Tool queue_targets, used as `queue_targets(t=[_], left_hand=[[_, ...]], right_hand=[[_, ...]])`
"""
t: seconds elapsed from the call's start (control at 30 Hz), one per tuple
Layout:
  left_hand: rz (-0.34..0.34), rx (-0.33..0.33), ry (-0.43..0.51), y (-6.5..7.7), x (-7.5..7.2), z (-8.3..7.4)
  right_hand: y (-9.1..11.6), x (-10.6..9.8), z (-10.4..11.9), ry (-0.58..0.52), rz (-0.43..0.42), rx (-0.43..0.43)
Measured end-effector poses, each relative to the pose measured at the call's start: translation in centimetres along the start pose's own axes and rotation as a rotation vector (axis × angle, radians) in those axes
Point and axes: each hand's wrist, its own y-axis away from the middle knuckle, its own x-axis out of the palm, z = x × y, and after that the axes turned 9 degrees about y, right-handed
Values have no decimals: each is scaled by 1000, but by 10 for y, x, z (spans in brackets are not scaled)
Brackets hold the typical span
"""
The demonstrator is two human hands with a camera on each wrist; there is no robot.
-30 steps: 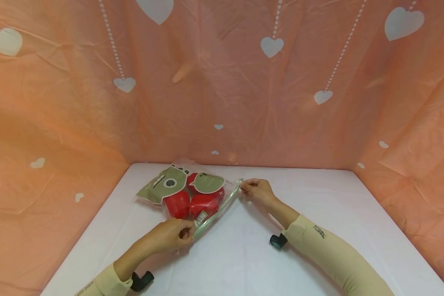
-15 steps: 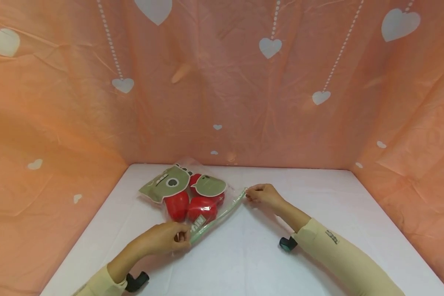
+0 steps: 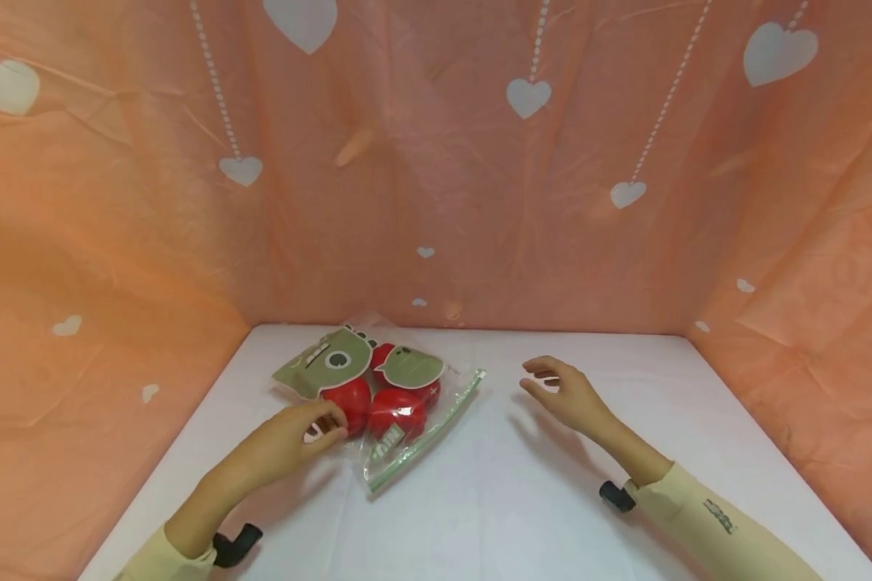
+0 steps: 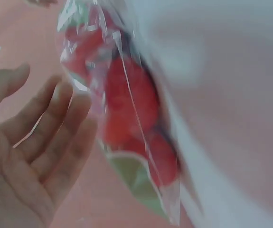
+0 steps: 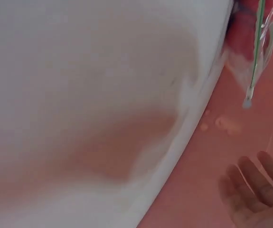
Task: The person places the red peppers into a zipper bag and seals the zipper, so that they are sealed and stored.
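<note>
A clear zip bag (image 3: 407, 456) with a green cartoon animal print and a green zip strip lies on the table, holding several red rounded objects (image 3: 398, 411). My left hand (image 3: 298, 436) is at the bag's near left side, fingers loosely bent, overlapping one red object in the head view. In the left wrist view that hand (image 4: 41, 137) is spread beside the bag (image 4: 127, 104) and grips nothing. To the right of the zip strip, my right hand (image 3: 567, 395) hovers above the table with its fingers apart, holding nothing. The right wrist view shows its fingers (image 5: 255, 185) spread below the zip's end.
A white-covered table (image 3: 480, 516) spans the work area. Peach curtains (image 3: 436, 202) with white hearts enclose it at the back and both sides. A dark wrist camera (image 3: 237, 545) sits on the left wrist and another camera (image 3: 616, 496) on the right.
Both hands have let go of the bag's zip strip ends. My right hand has moved away to the right, and my left hand has moved left and up. The bag now lies by itself.
</note>
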Motion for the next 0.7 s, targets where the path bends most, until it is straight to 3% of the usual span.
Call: queue_targets(t=[0.13,0.3,0.43,0.7], left_hand=[[-129,20,-142,-2,-8,4],[-178,51,-278,-2,-10,17],[-176,34,-339,-1,-10,26],[-118,-97,-381,3,-8,31]], right_hand=[[10,-12,-12,119,-48,-49],[21,-25,-32,250,-73,-123],[30,-35,-44,351,-56,-116],[42,-47,-51,460,76,-23]])
